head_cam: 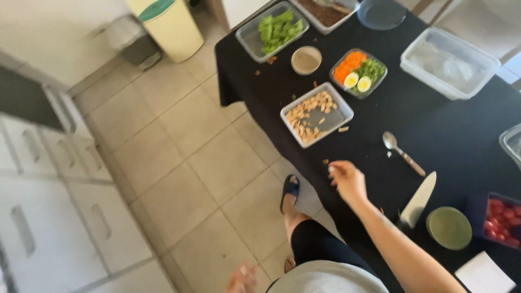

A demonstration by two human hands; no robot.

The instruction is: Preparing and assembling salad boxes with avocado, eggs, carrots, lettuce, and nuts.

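My right hand (pixel 347 180) hovers over the near edge of the black-covered table (pixel 467 141), fingers bunched together, with small crumbs (pixel 325 161) just beside it. Whether it holds anything is not visible. A rectangular container of pale nuts (pixel 315 114) sits just beyond the hand. To the right lie a spoon (pixel 401 152) and a broad knife (pixel 419 199). My left hand (pixel 241 279) is a blur at the bottom edge, away from the table above the floor.
Further back stand a tub of carrot, greens and egg halves (pixel 358 73), a lettuce tub (pixel 274 30), a small bowl (pixel 306 59) and an empty clear box (pixel 450 62). A green lid (pixel 449 228) and cherry tomatoes (pixel 502 217) lie right. My sandalled foot (pixel 290 192) is on tiles; white cabinets (pixel 49 217) stand left.
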